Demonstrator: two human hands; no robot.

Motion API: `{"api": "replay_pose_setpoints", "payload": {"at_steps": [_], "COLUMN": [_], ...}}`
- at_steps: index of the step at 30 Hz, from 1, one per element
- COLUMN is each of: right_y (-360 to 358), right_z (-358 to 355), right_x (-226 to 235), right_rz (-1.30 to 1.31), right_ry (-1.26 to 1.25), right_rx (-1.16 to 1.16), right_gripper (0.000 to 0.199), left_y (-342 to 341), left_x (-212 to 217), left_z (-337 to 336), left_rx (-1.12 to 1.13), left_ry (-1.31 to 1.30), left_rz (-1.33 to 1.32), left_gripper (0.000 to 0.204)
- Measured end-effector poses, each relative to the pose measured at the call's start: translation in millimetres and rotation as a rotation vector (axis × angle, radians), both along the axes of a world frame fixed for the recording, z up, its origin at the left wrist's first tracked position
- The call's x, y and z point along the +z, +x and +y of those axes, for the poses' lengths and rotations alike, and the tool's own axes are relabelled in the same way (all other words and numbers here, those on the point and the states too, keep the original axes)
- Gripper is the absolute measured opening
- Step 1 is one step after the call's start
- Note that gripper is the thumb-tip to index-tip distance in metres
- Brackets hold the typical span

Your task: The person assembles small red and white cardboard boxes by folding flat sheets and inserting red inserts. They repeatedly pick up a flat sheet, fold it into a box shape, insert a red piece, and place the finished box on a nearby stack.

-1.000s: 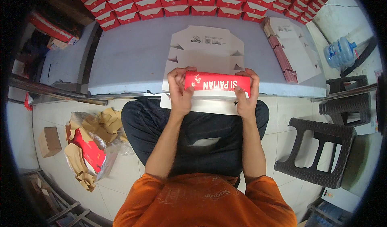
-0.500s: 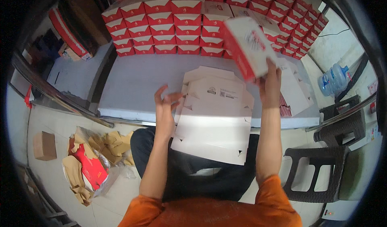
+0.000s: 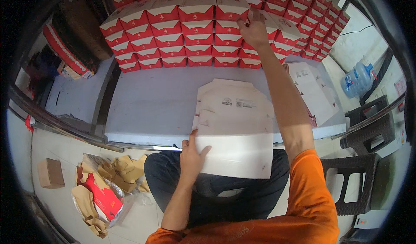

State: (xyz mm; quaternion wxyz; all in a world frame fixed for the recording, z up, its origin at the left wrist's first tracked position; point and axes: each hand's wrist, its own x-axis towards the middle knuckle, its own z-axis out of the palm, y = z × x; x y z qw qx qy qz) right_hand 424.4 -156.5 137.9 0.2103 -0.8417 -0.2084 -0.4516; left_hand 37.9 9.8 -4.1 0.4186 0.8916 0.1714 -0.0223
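Flat white cardboard box blanks (image 3: 236, 131) lie stacked before me, overhanging the table's near edge above my lap. At their left edge is my left hand (image 3: 192, 159), closed on the rim with the thumb over the top sheet; the fingertips are partly hidden. Stretched far forward, my right hand (image 3: 255, 30) has its thumb and fingers apart and holds nothing. It is beside a folded red and white box (image 3: 232, 12) on top of a row of like boxes (image 3: 198, 27).
More flat blanks (image 3: 314, 92) lie on the right of the grey table (image 3: 147, 101). Dark plastic stools (image 3: 353, 179) and a clear water jug (image 3: 358, 81) stand to the right. On the floor at left are torn brown paper (image 3: 123, 170) and a small carton (image 3: 50, 173).
My right hand has carried a folded box forward to the stacked rows and let go of it. My left hand has come down onto the left edge of the flat blanks.
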Motion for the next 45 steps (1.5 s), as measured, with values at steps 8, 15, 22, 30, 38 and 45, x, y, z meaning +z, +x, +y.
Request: {"api": "replay_pose_setpoints", "payload": {"at_steps": [8,15,22,30,38,45], "right_y": [-53,-280,-424,-419,-420,-404], "right_z": [-13,-114,-152,-141,-129,-113], "right_x": [25,-140,-175,-177,-173,-153], "right_rz": [0.189,0.487,0.702,0.684,0.54,0.615], "right_ry": [0.134,0.578,0.778,0.873,0.68,0.21], "right_rx": [0.21,-0.041,-0.147,-0.018,-0.028,0.099], "right_gripper": [0.056,0.025,0.016,0.012,0.034,0.066], "left_y": [9,47,101,108,87,92], "left_x": [5,-13,-56,-60,18,-17], "left_z": [-18,-92,-178,-182,-123,-106], "left_rx": [0.145,-0.261,-0.237,-0.267,-0.497,-0.471], "left_ry": [0.394,0.153,0.39,0.437,-0.414,-0.808], "left_rz": [0.012,-0.389,-0.288,-0.33,0.146,0.328], "left_gripper": [0.072,0.075,0.094,0.088,0.049,0.046]}}
